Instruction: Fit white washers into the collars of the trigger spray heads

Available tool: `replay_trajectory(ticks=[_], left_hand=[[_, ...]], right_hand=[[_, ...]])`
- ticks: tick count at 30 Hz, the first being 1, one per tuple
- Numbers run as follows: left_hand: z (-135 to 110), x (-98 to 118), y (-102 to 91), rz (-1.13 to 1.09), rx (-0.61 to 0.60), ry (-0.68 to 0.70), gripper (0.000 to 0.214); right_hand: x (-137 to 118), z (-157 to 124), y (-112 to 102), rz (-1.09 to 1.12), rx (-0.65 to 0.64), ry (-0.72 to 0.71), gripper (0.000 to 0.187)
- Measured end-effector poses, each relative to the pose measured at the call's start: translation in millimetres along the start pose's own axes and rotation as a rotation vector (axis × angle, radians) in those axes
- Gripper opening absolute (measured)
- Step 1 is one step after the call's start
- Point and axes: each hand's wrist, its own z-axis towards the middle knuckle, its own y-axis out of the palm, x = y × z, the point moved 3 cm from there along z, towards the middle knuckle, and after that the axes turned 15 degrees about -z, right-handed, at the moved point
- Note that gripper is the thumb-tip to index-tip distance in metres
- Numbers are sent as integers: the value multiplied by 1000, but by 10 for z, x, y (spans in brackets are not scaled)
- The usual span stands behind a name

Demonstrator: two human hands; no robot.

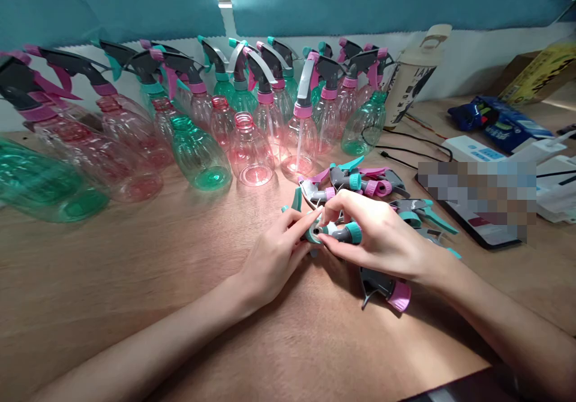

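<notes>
A teal and grey trigger spray head is pinched between the fingers and thumb of my left hand, its round collar facing up with a dark hole in the middle. From the right, my right hand closes its thumb and index finger on the rim of the same collar. A small white part shows beside these fingertips; whether it is held I cannot tell. Under and around my right hand lie several loose spray heads, among them one with a teal collar and one with a pink collar.
Behind my hands stand several clear bottles, some uncapped like the pink bottle and green bottle, others topped with spray heads. To the right are a phone, black cable, white power strip, blue packet and cream tumbler.
</notes>
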Motion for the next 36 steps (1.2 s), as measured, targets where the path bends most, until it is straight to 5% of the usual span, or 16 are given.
replay_trajectory(ticks=[8, 14, 20, 26, 36], left_hand=[[1, 13, 4, 37, -8, 22, 40], [18, 26, 11, 35, -11, 1, 27], [28, 3, -7, 39, -8, 44, 40], [14, 21, -16, 98, 84, 69, 32], [-27, 77, -15, 168, 260, 224, 27]], right_hand=[[-8, 7, 26, 34, -57, 5, 20], [-50, 0, 88, 57, 32, -22, 16], [-42, 14, 73, -83, 94, 25, 20], [-49, 5, 167, 87, 41, 175, 23], [-153, -32, 233, 204, 161, 165, 39]])
